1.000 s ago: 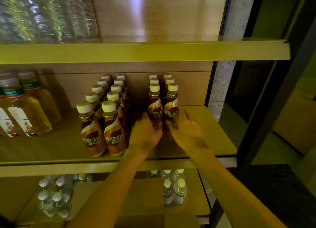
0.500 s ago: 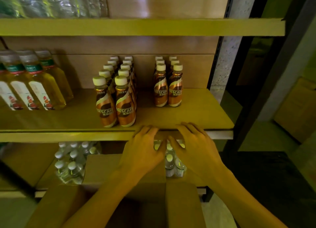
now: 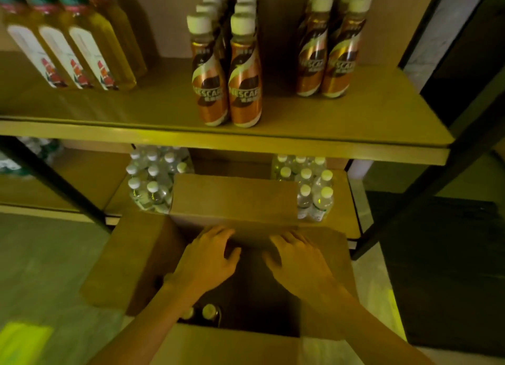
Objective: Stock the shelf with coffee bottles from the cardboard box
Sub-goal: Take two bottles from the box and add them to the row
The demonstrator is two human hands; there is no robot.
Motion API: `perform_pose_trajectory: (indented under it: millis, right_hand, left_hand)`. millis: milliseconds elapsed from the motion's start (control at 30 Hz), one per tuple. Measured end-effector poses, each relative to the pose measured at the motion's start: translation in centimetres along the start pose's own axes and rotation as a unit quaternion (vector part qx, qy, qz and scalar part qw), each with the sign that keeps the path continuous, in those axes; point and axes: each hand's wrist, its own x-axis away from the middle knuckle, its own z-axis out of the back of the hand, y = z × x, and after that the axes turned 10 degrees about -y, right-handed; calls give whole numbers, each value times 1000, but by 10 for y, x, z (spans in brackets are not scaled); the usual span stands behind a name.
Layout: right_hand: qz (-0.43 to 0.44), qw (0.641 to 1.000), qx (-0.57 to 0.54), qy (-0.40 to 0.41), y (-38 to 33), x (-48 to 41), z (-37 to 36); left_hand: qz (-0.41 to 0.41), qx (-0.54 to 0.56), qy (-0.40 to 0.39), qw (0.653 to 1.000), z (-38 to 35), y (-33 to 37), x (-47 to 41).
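Note:
Two groups of brown coffee bottles with cream caps stand in rows on the wooden shelf (image 3: 355,124): a left group (image 3: 226,72) and a right group (image 3: 325,55). Below, on the floor, an open cardboard box (image 3: 131,269) has its flaps spread. Two cream caps of coffee bottles in the box (image 3: 203,311) show in its dark inside. My left hand (image 3: 207,258) and my right hand (image 3: 297,258) hover side by side over the box opening, fingers relaxed, holding nothing.
Yellow drink bottles (image 3: 76,50) fill the shelf's left side. Packs of clear water bottles (image 3: 153,181) and more water bottles (image 3: 314,189) sit on the lower shelf behind the box's far flap. Black frame posts (image 3: 426,200) rise at the right.
Both hands left the right-hand coffee bottles on the shelf and dropped down to the box opening. My view tilted downward with them.

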Motion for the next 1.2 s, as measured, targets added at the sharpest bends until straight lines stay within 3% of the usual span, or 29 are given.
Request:
perform_pose_trajectory:
  millis: [233,467,567,733,933,1200]
  right_hand:
    - [24,980,24,-195,-12,-22,-81]
    - [57,947,31,-314,-32,-49,-143]
    - [58,934,25,-352,-41,-62,-159]
    - [40,920,-6,-390,-51,-77,-186]
    - [37,910,-61,-409,-55,-84,-206]
    - [38,881,-146,-448,-60,-95,-210]
  left_hand:
    - [73,-7,-157,985,-50,-82,15]
    - [86,-72,-337,935,-69,-139,9]
    - [35,-181,-350,918,-70,-147,-2]
    - [-104,-341,-399,845,-94,-155,-13]
    - [-169,-346,-432,816,-120,-165,-23]
    - [-174,-304,-429,832,-129,-171,-30]
